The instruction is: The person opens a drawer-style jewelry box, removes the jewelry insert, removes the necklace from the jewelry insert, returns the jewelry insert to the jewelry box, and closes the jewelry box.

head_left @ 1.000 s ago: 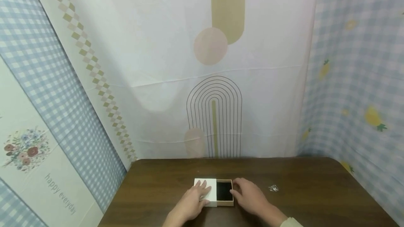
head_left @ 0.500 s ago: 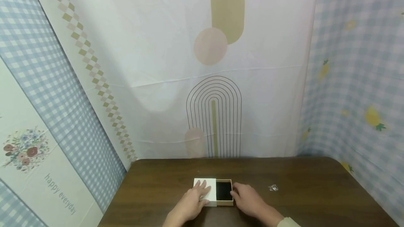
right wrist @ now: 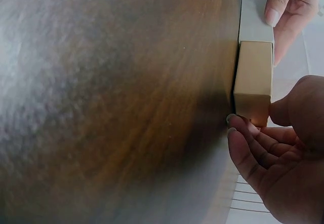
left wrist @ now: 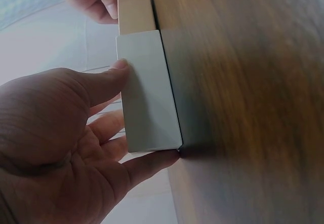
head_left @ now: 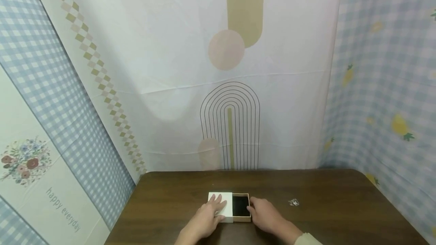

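A white slide-out box has its outer sleeve (head_left: 220, 205) on the left. Its tan inner tray (head_left: 241, 218), lined in black, sticks partly out to the right. My left hand (head_left: 205, 216) holds the sleeve, fingers spread over the top. In the left wrist view, its thumb touches the upper edge of the near side (left wrist: 147, 92) and its little finger lies at the left end. My right hand (head_left: 267, 213) grips the tray's right end. The right wrist view has its thumb at the tray's upper edge and its other fingertips (right wrist: 240, 125) by the end wall.
Several small shiny silver pieces (head_left: 293, 202) lie on the brown wooden table (head_left: 327, 207) to the right of my right hand. A white patterned cloth (head_left: 289, 124) hangs behind the table, with checked cloths (head_left: 368, 105) at both sides.
My right hand's fingers have drawn closer together at the tray's right end. The left hand stays in place on the sleeve, and the tray sticks out about as far as before.
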Motion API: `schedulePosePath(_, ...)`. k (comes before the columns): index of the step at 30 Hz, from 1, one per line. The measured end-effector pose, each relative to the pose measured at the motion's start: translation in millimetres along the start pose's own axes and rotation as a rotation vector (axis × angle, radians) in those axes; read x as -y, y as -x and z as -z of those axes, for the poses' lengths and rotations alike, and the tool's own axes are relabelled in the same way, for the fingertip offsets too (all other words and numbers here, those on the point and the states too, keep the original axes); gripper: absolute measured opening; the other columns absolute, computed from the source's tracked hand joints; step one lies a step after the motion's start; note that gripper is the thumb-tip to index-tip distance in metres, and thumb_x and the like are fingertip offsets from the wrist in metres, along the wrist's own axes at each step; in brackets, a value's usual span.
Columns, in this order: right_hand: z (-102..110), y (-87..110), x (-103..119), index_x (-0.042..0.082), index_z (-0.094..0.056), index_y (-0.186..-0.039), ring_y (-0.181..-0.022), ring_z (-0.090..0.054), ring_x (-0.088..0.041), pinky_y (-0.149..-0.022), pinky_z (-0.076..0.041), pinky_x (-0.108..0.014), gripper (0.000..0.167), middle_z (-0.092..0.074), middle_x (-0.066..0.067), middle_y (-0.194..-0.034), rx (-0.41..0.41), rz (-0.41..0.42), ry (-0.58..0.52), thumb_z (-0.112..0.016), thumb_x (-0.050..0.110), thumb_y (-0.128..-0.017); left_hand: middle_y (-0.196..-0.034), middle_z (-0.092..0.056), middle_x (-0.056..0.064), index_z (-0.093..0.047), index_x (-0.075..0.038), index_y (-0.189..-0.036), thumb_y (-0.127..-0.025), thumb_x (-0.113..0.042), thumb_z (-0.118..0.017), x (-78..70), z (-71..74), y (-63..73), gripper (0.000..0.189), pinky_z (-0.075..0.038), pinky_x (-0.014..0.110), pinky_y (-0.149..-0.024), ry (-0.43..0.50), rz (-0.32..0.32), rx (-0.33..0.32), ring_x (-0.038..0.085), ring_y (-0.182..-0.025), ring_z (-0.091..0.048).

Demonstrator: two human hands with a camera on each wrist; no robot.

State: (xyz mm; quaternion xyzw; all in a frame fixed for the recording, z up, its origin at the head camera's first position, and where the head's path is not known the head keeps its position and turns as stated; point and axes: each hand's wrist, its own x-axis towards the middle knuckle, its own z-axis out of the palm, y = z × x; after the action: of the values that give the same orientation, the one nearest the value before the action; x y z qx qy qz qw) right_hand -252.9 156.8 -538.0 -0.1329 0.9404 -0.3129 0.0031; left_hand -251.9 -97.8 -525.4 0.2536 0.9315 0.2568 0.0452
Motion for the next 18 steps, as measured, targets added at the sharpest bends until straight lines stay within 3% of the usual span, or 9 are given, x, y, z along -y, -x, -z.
schedulePosePath(10,-3.4,-0.4,-1.9,-0.003,-0.069,-0.113,-0.092,-0.074,-0.028,-0.079,-0.062,-0.053,0.020,-0.077,-0.015,-0.100,-0.010,-0.017,-0.004,-0.067,0.015,-0.104,-0.166,-0.049,0.015,-0.062,-0.014,-0.150,-0.102,-0.022,-0.072,-0.3,-0.5,-0.7,0.051,-0.040,0.070,-0.121,-0.014,-0.004,-0.004,0.045,-0.156,-0.042)
schedulePosePath(18,-3.8,0.1,-1.5,0.000,-0.069,-0.109,-0.083,-0.069,-0.019,-0.072,-0.060,-0.046,0.015,-0.075,-0.009,-0.091,-0.015,-0.006,0.010,-0.066,0.014,-0.104,-0.165,-0.051,0.015,-0.062,-0.015,-0.150,-0.102,-0.023,-0.071,-0.6,-0.6,-0.5,0.050,-0.041,0.069,-0.120,-0.037,-0.011,-0.005,0.045,-0.155,-0.044)
